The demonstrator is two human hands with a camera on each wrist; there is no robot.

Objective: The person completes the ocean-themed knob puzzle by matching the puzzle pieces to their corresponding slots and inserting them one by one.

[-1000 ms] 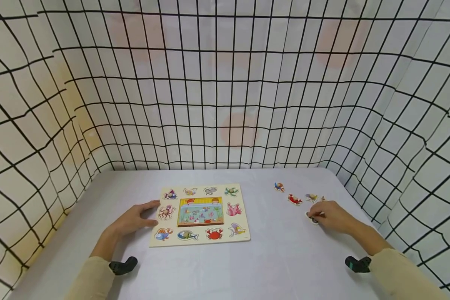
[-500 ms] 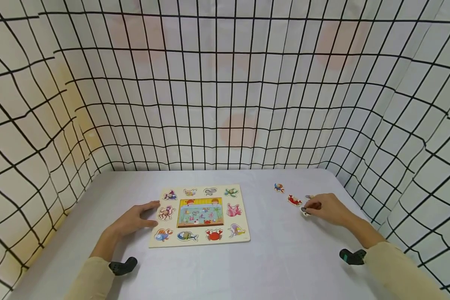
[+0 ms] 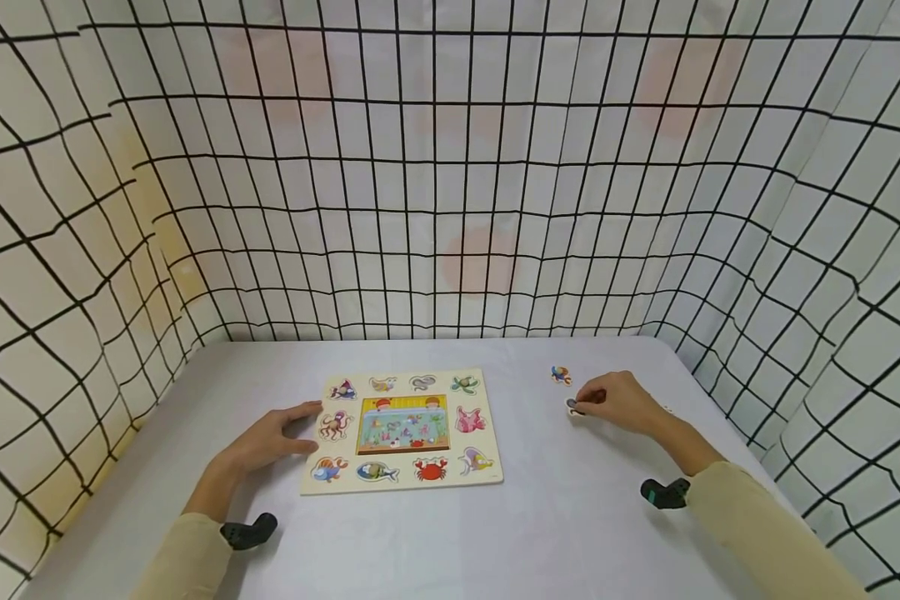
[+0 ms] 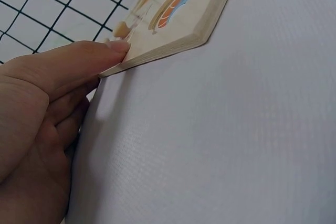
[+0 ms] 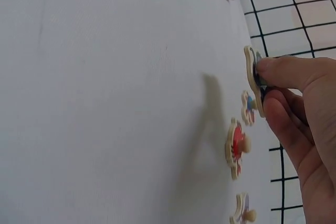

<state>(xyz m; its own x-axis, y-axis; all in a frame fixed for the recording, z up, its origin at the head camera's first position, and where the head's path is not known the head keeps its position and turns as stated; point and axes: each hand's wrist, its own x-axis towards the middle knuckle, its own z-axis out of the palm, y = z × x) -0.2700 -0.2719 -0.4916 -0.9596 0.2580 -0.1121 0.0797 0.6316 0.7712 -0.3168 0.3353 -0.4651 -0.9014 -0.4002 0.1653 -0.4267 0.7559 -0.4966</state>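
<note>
A flat wooden puzzle board (image 3: 468,443) with sea-animal pictures lies on the white surface. My left hand (image 3: 270,439) touches its left edge with spread fingers; in the left wrist view the thumb of that hand (image 4: 42,98) rests on the edge of the board (image 4: 181,46). My right hand (image 3: 621,402) pinches a small dark-printed piece (image 3: 572,408) between thumb and fingers, right of the board. In the right wrist view the right hand (image 5: 310,98) holds this piece (image 5: 252,77) tilted up on its side above the surface; its picture is mostly hidden.
A blue and orange piece (image 3: 561,376) lies beyond the right hand. Nearby, in the right wrist view, lie a red crab piece (image 5: 235,145) and another knobbed piece (image 5: 240,211). Black wire mesh (image 3: 435,208) stands around the back and sides.
My right hand has lifted the dark piece from among the loose ones and moved left with it, now covering the red piece in the head view. The left hand has stayed at the board.
</note>
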